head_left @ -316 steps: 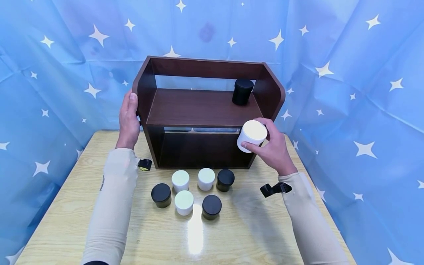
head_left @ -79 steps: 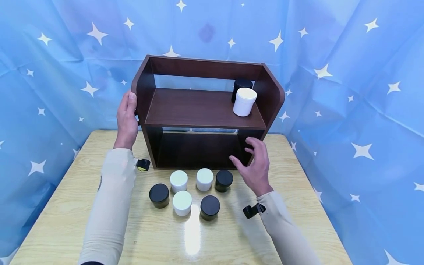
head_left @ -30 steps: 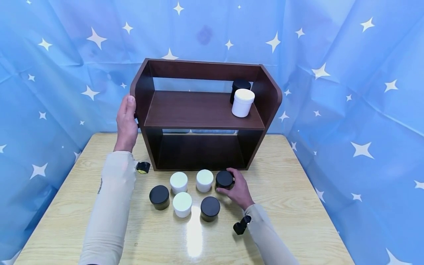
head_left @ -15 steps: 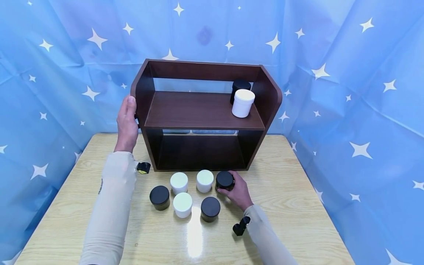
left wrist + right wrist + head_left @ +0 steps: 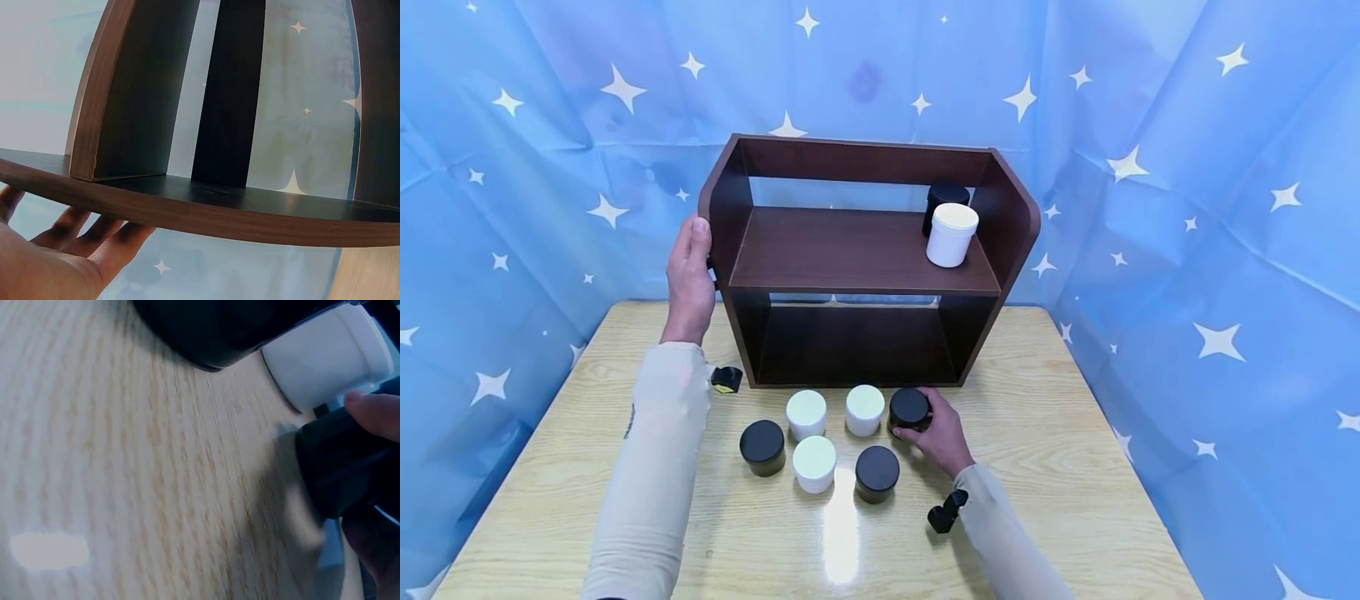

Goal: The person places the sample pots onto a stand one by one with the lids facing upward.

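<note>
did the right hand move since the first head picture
Yes. In the head view, the right hand has moved down and left against the shelf, now gripping a black jar.

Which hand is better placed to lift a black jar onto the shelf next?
Likely the right hand: it grips a black jar just in front of the shelf. The left hand rests against the shelf's left side panel, away from that jar.

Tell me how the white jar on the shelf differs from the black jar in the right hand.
The white jar stands on the upper level of the shelf; the black jar is lower, in front of the shelf. No hand touches the white jar, while the right hand grips the black jar. Both are round, flat-topped and upright.
</note>
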Demonstrator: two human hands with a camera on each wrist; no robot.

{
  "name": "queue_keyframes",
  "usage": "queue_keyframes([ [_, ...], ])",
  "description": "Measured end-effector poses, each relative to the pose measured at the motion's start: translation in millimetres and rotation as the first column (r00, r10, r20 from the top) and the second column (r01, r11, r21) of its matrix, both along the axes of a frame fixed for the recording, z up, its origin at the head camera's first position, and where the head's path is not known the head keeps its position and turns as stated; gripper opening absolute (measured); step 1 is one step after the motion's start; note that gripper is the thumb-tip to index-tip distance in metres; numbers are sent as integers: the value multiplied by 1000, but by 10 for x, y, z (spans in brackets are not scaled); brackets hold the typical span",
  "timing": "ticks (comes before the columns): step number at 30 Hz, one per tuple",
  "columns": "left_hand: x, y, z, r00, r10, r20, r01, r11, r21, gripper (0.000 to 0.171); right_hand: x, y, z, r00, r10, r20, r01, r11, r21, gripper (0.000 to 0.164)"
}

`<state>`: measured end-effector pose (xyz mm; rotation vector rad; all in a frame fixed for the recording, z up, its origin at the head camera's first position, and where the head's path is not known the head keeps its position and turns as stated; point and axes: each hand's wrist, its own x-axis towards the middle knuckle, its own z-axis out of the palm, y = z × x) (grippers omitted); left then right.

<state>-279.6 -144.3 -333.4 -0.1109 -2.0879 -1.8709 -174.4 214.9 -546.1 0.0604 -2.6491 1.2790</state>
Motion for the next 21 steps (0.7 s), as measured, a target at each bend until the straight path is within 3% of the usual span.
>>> queue_keyframes([
  [21, -26, -14, -27, 1000, -10, -6, 10, 1000, -12, 44, 71, 50, 151, 1000, -7, 6, 7, 1000, -21, 70],
])
